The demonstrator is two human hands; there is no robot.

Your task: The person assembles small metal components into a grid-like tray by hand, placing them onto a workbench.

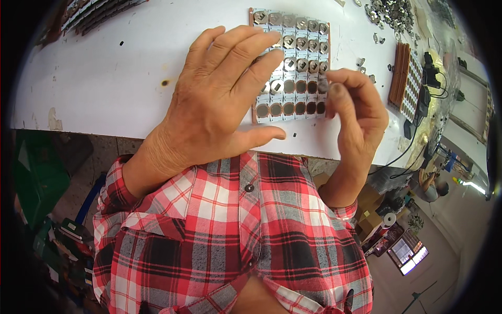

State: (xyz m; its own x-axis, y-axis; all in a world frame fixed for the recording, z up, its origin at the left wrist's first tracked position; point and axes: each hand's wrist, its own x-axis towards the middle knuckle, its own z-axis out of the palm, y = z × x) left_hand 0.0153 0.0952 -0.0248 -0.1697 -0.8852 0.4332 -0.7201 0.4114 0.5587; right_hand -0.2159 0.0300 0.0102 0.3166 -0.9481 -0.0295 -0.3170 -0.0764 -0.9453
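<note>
A panel of small joined circuit boards [295, 98] lies on the white table in front of me. Silvery metal clips [301, 65] fill its upper rows, while the lowest row shows bare dark round pads [300, 108]. My left hand [212, 97] stretches over the panel's left side, fingers extended and thumb apart, covering part of the boards. Whether its fingertips press on the clips is hard to tell. At the right edge, my right hand [361, 107] pinches a small metal clip [323, 83], blurred, beside the second row from the bottom.
Loose metal clips [391, 14] are heaped at the far right, with a few scattered nearer. A stack of similar panels [401, 78] stands on the right beside black cables [429, 78]. More stacked panels [99, 17] sit far left. Another person [431, 189] is in the right background.
</note>
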